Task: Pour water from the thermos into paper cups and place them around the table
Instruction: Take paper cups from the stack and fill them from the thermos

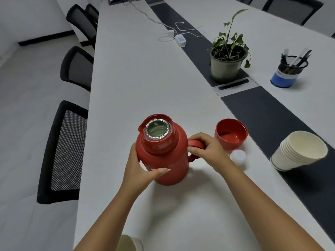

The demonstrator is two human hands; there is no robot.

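Long white table [126, 78] ran away from the camera with a dark strip [262, 113] down its middle. Black mesh chairs [63, 151] lined its left edge, more at far right. Red thermos [163, 154] stood upright on the near part of the table, mouth open, silvery liner visible inside, spout pointing away-left. Left hand [143, 169] was wrapped on the thermos body from the left, thumb laid across the front, other fingers hidden behind the body so their spread couldn't be told. Right hand [208, 149] gripped the thermos handle [195, 144], fingers curled together round its top. Stack of paper cups [299, 151] lay tipped on its side on the dark strip, well to the right, mouths facing up-right. Red lid cup [231, 134] sat mouth up just right of the handle, past the right hand. White stopper [238, 156] lay beside the right wrist, near the lid cup. Potted plant [227, 58] stood on the strip further back; mesh pen holder [288, 69] with pens to its right. White power strip [180, 39] and cables lay further off. Rim of another cup [130, 243] showed at the bottom edge, blurred.
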